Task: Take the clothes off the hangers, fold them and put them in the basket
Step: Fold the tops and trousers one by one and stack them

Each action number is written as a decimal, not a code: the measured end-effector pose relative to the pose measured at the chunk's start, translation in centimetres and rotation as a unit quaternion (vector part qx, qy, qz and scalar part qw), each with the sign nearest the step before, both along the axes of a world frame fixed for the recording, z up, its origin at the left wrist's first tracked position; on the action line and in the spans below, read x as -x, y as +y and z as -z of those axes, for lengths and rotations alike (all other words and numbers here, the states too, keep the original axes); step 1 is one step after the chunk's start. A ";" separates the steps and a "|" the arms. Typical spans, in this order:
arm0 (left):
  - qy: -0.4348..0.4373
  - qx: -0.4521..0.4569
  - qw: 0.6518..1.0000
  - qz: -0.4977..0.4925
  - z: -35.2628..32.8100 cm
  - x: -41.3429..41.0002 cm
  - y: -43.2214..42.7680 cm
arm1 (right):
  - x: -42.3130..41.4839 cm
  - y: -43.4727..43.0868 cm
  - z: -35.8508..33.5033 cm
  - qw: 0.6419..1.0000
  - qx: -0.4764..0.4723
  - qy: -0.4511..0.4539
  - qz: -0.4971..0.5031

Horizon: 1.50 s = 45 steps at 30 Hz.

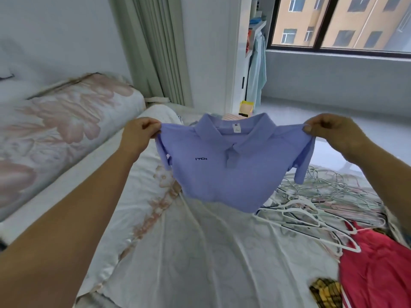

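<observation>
Polo shirt [231, 165] above hangers [311, 210], bedsheet [200, 252]

We see the bed [200, 252] in a pale floral sheet; along its right edge lie tangled hangers [311, 203], a red garment [373, 263] and a yellow checked cloth [325, 290].

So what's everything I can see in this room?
bed: one, white with pink flowers, below
polo shirt: one, lilac-blue, held up over the bed
hangers: many, white and pale, piled on the bed's right side
red garment: one, lower right on the bed
checked cloth: one, yellow and black, bottom right
quilt: one, floral, left
curtain: one, pale green, behind
window: one, dark-framed, upper right
left hand: pinches one shirt shoulder
right hand: pinches the other
</observation>
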<state>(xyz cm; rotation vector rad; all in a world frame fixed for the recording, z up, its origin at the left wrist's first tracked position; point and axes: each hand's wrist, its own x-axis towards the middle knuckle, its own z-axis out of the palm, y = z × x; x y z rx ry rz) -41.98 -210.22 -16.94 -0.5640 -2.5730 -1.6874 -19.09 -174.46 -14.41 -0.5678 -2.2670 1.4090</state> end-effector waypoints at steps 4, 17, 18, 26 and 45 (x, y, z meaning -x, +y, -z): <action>-0.050 0.029 0.998 -0.001 5.3 -3.8 -2.6 | -2.5 -0.8 4.8 0.993 -0.028 -0.091 -0.075; -0.207 0.215 0.954 0.023 23.6 -19.7 -9.9 | -13.7 -5.8 25.3 0.913 0.023 -0.344 -0.218; -0.214 0.249 0.944 0.040 25.0 -20.8 -10.5 | -14.9 -6.4 27.1 0.903 0.029 -0.366 -0.224; -0.330 0.326 0.886 0.022 37.4 -28.6 -15.0 | -22.4 -11.4 40.2 0.858 0.034 -0.427 -0.284; -0.460 -0.082 0.792 -0.392 48.3 -24.8 -13.7 | -20.7 -9.4 48.6 0.738 0.523 -0.360 0.231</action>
